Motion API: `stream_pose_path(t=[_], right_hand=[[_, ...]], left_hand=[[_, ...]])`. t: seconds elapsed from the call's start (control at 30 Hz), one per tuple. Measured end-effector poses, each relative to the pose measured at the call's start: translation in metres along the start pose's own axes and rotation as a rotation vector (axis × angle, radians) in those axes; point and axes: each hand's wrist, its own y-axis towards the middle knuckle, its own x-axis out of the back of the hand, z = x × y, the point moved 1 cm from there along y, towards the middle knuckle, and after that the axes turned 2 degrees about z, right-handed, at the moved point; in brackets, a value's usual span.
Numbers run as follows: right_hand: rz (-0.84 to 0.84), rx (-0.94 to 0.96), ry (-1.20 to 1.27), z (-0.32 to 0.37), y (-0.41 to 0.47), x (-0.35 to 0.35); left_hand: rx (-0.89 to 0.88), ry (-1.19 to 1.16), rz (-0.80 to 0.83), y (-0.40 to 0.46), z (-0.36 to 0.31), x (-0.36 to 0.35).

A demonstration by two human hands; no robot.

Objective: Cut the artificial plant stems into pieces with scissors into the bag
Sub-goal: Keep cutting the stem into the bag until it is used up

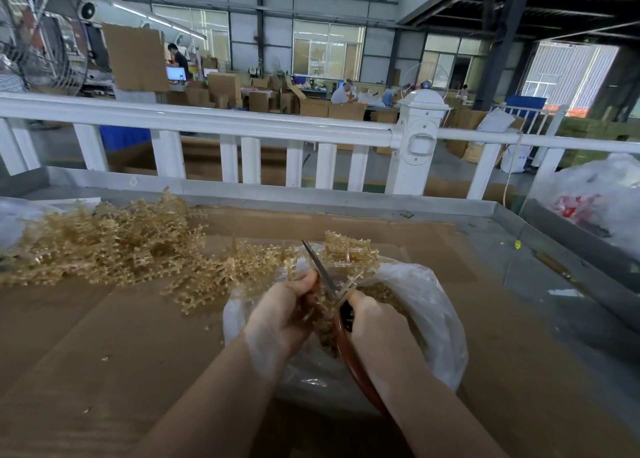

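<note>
Now stem (313,314) between hands (280,315), over bag (429,319)

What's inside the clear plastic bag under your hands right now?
Inside the clear plastic bag lie small tan cut pieces, showing beside the right hand. The left hand, the scissors and the held stems cover the rest, so its fill is unclear.
</note>
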Motion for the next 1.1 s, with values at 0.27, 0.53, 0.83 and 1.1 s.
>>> stream_pose_path(t=[0.27,0.53,0.83,1.1], right_hand=[[0.031,-0.001,0.041,-0.007,0.004,0.000],[0.101,-0.033,0.018,-0.008,0.004,-0.002],[0.142,-0.016,0.186,-0.006,0.007,0.001],[0.181,-0.040,0.216,-0.005,0.009,0.003]], left_hand=[[-0.112,0.208,-0.081,0.010,-0.006,0.013],[-0.107,0.283,-0.084,0.016,-0.006,0.022],[-0.169,0.370,-0.065,0.018,-0.010,0.024],[-0.156,0.374,-0.042,0.018,-0.010,0.024]])
